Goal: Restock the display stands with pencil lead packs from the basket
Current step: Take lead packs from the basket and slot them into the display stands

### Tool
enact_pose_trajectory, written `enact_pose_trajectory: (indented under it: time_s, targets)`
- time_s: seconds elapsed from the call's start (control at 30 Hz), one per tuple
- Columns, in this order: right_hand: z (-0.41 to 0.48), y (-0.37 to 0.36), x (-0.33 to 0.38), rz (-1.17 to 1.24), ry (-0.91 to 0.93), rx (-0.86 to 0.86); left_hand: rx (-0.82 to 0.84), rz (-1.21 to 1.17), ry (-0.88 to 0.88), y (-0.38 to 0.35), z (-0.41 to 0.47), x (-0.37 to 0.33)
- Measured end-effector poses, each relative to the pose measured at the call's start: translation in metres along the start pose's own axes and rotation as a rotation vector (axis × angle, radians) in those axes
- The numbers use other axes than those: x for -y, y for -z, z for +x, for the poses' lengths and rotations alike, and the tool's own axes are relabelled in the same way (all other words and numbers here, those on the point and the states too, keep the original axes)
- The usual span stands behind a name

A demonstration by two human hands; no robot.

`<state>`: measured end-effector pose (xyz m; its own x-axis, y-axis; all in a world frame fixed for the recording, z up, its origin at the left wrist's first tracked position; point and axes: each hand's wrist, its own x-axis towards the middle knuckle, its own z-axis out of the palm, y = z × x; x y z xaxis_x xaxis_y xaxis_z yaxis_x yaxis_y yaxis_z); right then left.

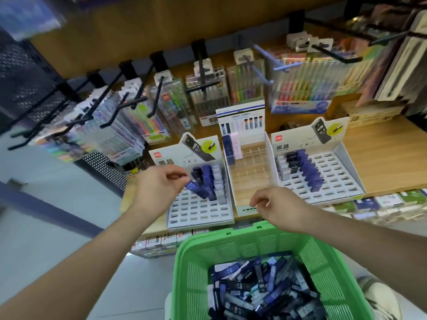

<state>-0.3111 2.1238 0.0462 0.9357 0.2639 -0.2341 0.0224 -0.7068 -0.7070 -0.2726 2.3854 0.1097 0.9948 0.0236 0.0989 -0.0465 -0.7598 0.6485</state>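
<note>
— Grip?
— My left hand (pixel 159 183) pinches a blue pencil lead pack (pixel 191 186) by one end over the left display stand (pixel 201 213); right hand (pixel 275 207) loosely curled, empty.
— Handling?
— Probably light, stiff, slick; pinch narrow edges.

The front slot rows of the left stand (pixel 201 212) lay open from above; upright blue packs (pixel 209 181) filled its back right corner. The left hand (pixel 159 183), pinching a blue pack (pixel 190 186), hung over its left edge. The middle clear stand (pixel 248 179) was free apart from a few packs at back left. A diagonal row of packs split the right stand (pixel 332 181). Black hooks (pixel 136 102) jutted forward behind the stands. The green basket (pixel 182 250) stood open-topped just before the shelf edge.
</note>
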Motion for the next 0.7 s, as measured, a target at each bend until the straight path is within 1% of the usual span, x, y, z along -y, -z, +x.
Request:
enact_pose_trajectory:
  time_s: [0.1,0.23,0.4,0.57,0.7]
  targets:
    - [0.002,-0.027,-0.003,-0.173,0.040,0.084,0.042,0.117,-0.044,-0.013,-0.005,0.015]
    - [0.004,-0.055,-0.002,-0.284,0.122,0.177,0.100,0.132,-0.065,-0.029,-0.009,0.027]
    - [0.007,-0.067,-0.007,-0.310,0.133,0.142,0.131,0.192,-0.125,-0.036,-0.011,0.036]
    - [0.018,-0.067,-0.007,-0.379,0.112,0.121,0.151,0.157,-0.133,-0.036,-0.013,0.036]
    - [0.022,-0.066,-0.007,-0.362,0.101,0.095,0.182,0.177,-0.173,-0.039,-0.012,0.030]
